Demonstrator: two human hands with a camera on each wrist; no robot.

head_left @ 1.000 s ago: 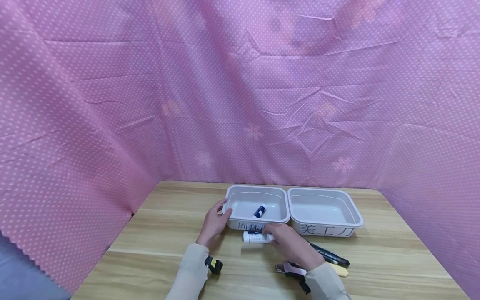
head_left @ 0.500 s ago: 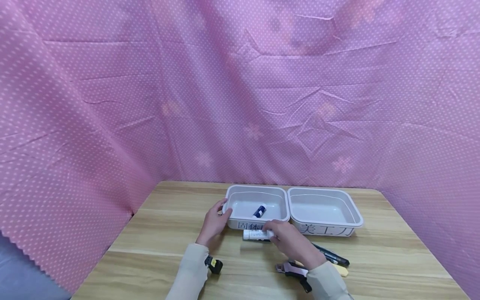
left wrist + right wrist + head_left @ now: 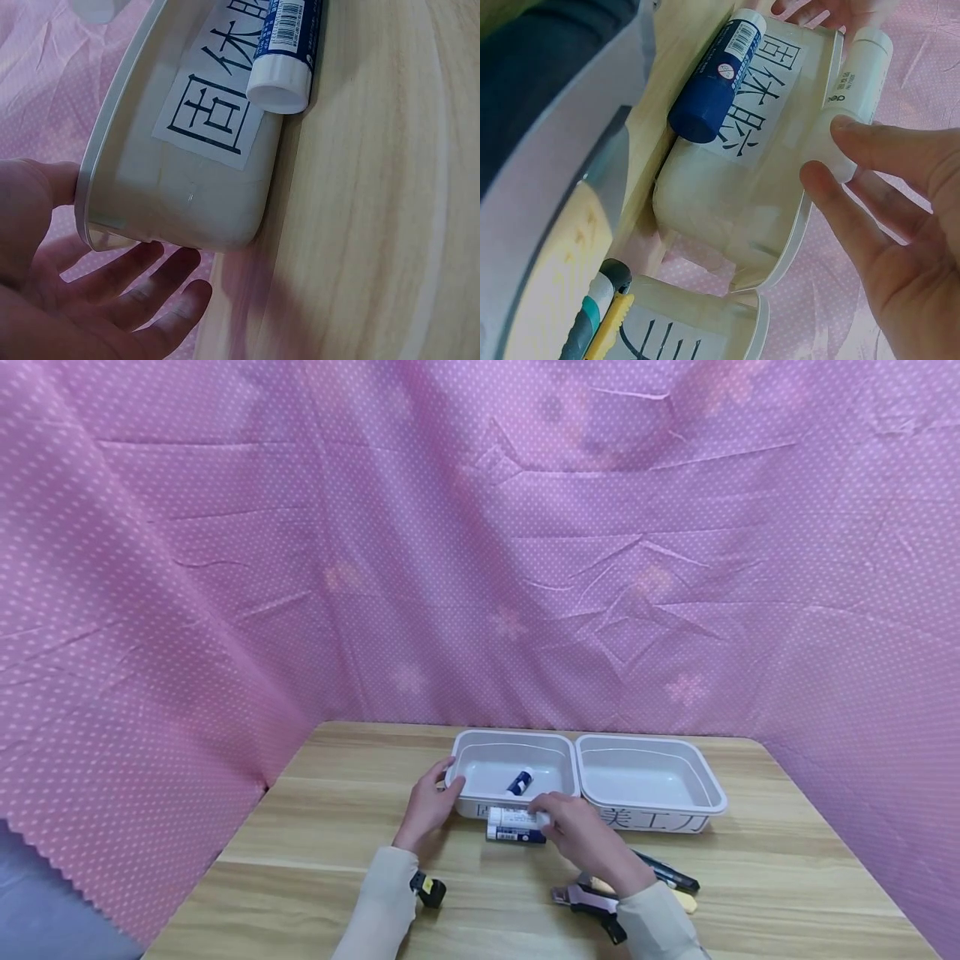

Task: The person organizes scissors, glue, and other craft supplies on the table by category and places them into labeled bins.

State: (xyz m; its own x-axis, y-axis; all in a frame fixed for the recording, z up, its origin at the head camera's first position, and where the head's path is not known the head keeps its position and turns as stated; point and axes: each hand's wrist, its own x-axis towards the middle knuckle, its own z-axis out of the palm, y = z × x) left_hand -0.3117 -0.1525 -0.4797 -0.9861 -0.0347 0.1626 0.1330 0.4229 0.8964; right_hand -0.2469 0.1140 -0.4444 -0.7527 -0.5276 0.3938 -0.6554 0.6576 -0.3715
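Observation:
My right hand (image 3: 581,831) pinches a white glue stick (image 3: 513,817) by one end between thumb and fingers. The white glue stick (image 3: 859,79) is at the rim of the left white bin in the right wrist view. My left hand (image 3: 97,277) holds the end of that bin (image 3: 187,191), thumb at the rim and fingers against the end wall. A blue glue stick (image 3: 716,79) with a white end lies on the table along the bin's labelled front. Inside the bin rests another small blue glue stick (image 3: 519,783).
A second white bin (image 3: 652,820) with a label stands beside the first on the right. Near my right forearm lie a pink-and-black utility knife (image 3: 592,902), a black utility knife (image 3: 675,877) and a yellow one (image 3: 686,901). A pink dotted curtain (image 3: 480,568) hangs behind the table.
My right hand has raised the white glue stick up toward the left bin's front rim, uncovering the blue glue stick on the table. My left hand has stayed at the bin.

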